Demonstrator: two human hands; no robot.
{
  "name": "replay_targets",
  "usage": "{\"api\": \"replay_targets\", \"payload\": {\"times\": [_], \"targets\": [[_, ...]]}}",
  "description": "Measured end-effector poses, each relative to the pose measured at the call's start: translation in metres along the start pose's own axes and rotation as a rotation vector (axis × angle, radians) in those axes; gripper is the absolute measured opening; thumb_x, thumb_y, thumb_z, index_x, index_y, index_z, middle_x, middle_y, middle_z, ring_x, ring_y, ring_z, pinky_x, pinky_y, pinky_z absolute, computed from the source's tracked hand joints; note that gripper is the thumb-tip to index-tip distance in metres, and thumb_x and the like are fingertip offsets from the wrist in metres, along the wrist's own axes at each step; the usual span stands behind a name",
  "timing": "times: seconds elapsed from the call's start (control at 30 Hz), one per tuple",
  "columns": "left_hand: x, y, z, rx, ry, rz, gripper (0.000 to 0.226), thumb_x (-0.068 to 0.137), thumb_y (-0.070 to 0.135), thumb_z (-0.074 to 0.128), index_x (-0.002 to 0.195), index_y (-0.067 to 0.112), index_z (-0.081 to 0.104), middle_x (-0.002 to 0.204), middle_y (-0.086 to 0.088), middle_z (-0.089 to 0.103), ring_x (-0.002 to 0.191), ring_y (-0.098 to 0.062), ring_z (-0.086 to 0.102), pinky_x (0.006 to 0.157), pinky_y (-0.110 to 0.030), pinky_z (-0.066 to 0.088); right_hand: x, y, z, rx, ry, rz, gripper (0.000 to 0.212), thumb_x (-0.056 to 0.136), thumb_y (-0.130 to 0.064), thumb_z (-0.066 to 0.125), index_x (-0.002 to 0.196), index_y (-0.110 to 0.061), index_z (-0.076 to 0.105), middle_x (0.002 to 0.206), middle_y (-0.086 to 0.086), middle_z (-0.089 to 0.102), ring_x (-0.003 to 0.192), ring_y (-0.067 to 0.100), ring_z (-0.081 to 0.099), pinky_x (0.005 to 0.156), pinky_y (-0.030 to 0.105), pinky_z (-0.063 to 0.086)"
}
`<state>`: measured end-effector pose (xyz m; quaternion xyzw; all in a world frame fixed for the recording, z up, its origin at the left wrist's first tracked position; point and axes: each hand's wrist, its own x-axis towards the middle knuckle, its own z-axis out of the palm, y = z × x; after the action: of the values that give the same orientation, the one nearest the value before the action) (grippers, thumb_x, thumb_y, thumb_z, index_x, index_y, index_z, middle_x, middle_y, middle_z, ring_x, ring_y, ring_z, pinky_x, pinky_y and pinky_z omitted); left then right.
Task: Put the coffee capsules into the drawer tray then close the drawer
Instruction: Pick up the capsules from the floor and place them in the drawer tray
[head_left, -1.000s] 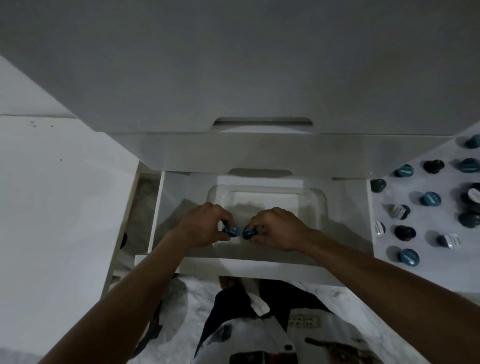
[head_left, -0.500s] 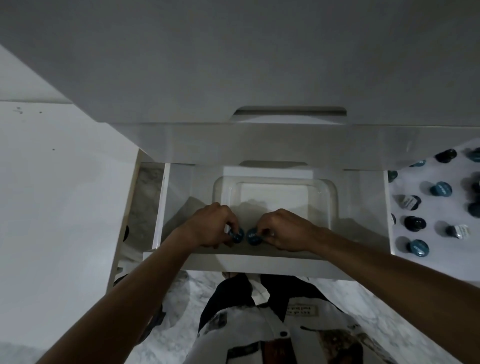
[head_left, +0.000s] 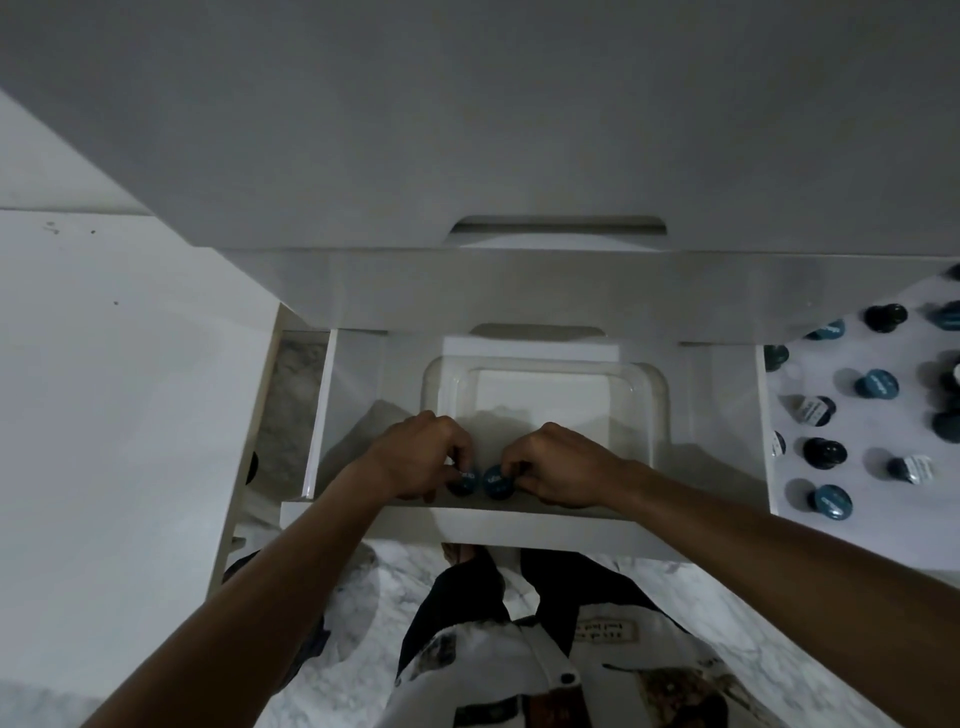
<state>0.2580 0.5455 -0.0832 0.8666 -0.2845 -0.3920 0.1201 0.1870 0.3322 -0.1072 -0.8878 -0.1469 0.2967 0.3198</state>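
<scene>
**Two capsules held at the tray's near end, ready to set down**

My left hand (head_left: 421, 457) pinches a dark blue capsule (head_left: 464, 480) between thumb and curled fingers. My right hand (head_left: 558, 465) pinches a second blue capsule (head_left: 497, 480) the same way. The two capsules sit just beside each other, low over the near end of the clear tray (head_left: 655, 410), which lies inside the open drawer (head_left: 519, 525). Whether either capsule already rests on the tray floor I cannot tell; my knuckles hide the contact.

Finding: the rest of the tray floor shows bare, so the task looks to be at its start. More capsules (head_left: 831, 501) lie scattered on the white counter (head_left: 857, 540) to my right, well apart from the drawer.

Recommendation: lower both until they bear on the tray floor, then loosen the fingers without flicking, since these rounded shapes would likely roll. Keep them inside the tray rim, not in the gap between the tray and the drawer front. Place later capsules toward the far end, so that the near end stays easy to reach.

Risk: a capsule dropped beside the tray would need fishing out before the drawer is shut.
</scene>
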Motion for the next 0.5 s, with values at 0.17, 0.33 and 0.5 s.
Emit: {"api": "replay_targets", "payload": {"times": [0.17,0.33,0.5], "targets": [[-0.001,0.004,-0.002,-0.041,0.013,-0.023,0.014,0.079,0.024,0.077,0.076,0.027,0.063,0.093,0.014,0.064,0.069,-0.011,0.071,0.077,-0.033,0.055,-0.002,-0.002,-0.002,-0.004,0.017,-0.006,0.008,0.086,-0.019,0.067,0.092,-0.024,0.069,0.091,-0.004,0.071,0.085,0.015,0.063,0.076,0.033,0.053],[-0.012,0.006,-0.01,-0.081,0.102,-0.021,0.019,0.077,0.023,0.08,0.088,0.029,0.065,0.1,0.012,0.065,0.085,-0.013,0.068,0.083,-0.037,0.056,-0.01,-0.002,-0.009,0.056,0.115,0.025,0.014,0.084,-0.017,0.066,0.094,-0.027,0.066,0.092,-0.003,0.071,0.085,0.012,0.064,0.076,0.036,0.056],[-0.033,0.022,-0.019,-0.061,0.258,-0.008,0.032,0.08,0.032,0.077,0.11,0.026,0.067,0.115,0.007,0.069,0.081,-0.004,0.061,0.085,-0.034,0.056,-0.036,-0.017,-0.02,0.153,0.305,0.025,0.029,0.085,-0.019,0.07,0.114,-0.022,0.065,0.113,-0.004,0.068,0.083,0.007,0.067,0.078,0.028,0.055]]}}
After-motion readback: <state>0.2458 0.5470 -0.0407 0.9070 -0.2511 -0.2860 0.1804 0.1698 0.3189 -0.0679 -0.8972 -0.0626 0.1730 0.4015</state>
